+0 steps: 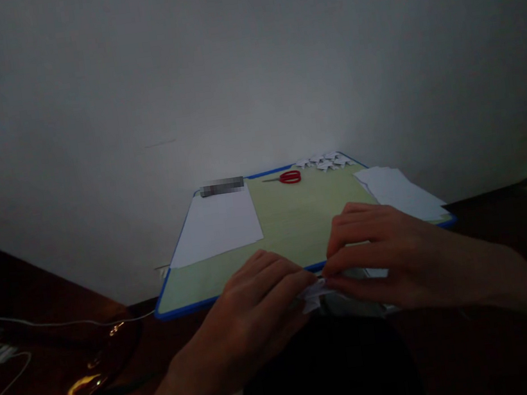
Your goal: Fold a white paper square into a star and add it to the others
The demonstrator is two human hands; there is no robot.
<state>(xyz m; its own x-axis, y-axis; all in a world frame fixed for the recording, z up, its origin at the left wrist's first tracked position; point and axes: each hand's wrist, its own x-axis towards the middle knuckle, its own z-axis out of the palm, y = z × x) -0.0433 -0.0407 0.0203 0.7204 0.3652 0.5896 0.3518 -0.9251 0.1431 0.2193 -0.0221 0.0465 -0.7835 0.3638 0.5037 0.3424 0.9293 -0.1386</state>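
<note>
Just in front of the table's near edge, both hands meet at a small folded white paper piece [314, 293]. My left hand [253, 309] grips its left side, fingers bent over it and hiding much of it. With thumb and fingertips, my right hand [373, 261] pinches the upper right end of the same piece. Its exact folded shape is dim and partly covered. Beyond the hands, several folded white paper shapes [325, 162] lie grouped at the far right corner of the table.
The pale green table [290, 220] has a blue rim and stands against a wall. Red-handled scissors [289, 177] lie near its back. White sheets [219, 226] rest on the left, a stack of paper [401, 192] on the right. A white cable [76, 322] runs at the left.
</note>
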